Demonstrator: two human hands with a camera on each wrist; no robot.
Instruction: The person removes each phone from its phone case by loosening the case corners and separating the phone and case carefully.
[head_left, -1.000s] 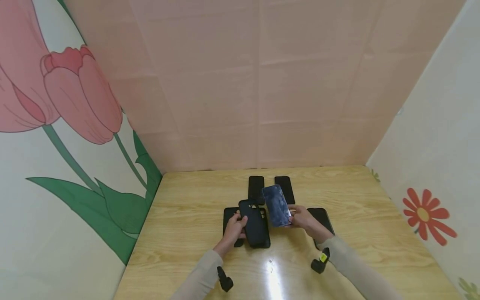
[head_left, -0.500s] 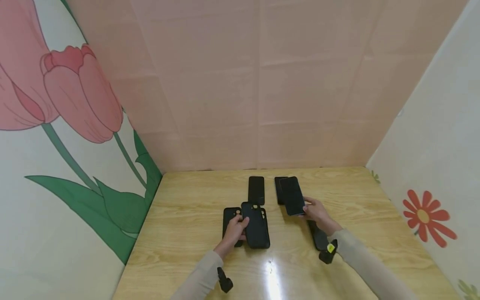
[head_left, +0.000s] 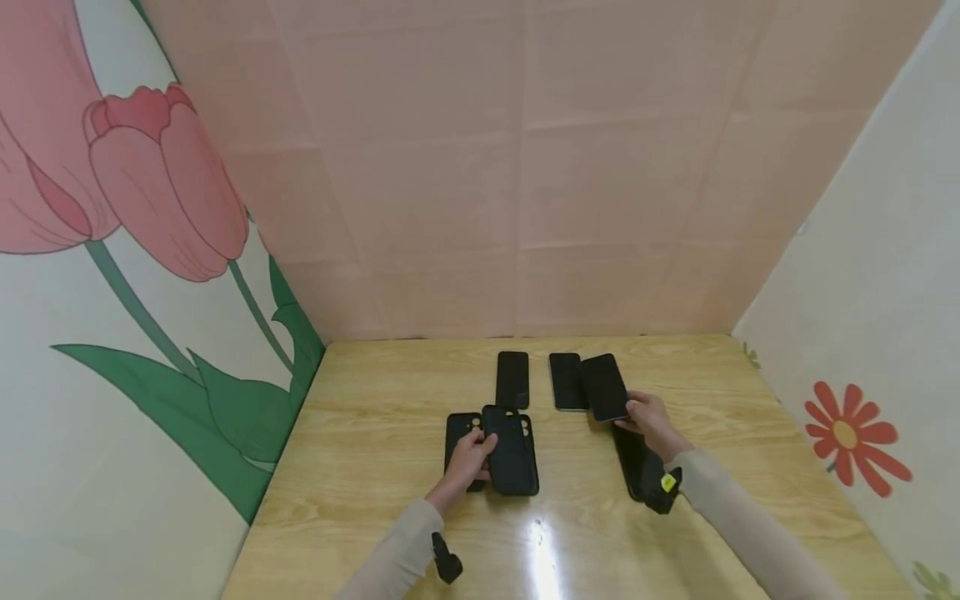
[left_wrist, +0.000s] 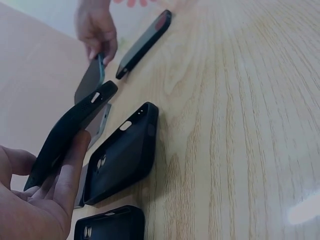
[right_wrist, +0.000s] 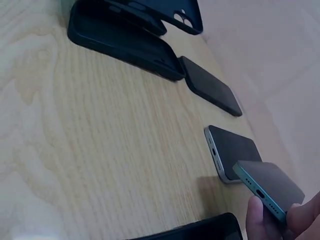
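Note:
My left hand (head_left: 467, 460) grips a black phone case (head_left: 512, 457) by its left edge, fingers underneath and thumb on top. In the left wrist view that held case (left_wrist: 70, 127) is raised over another black case (left_wrist: 127, 157) lying on the table. My right hand (head_left: 651, 419) pinches the lower end of a phone (head_left: 603, 387) with a dark screen. The right wrist view shows this phone's teal edge (right_wrist: 261, 194) and its charging port. It is held over the right edge of a second phone (head_left: 566, 382) lying flat at the back.
Left of the held case lies a further black case (head_left: 459, 433), partly under my left hand. A dark phone (head_left: 512, 379) lies at the back middle. Another black phone-shaped thing (head_left: 632, 467) lies below my right wrist. The wooden table (head_left: 375, 400) meets walls on three sides.
My right hand has moved the phone rightward and back, from beside the case to the back right phone; its screen now looks dark. My left hand has shifted the case slightly right.

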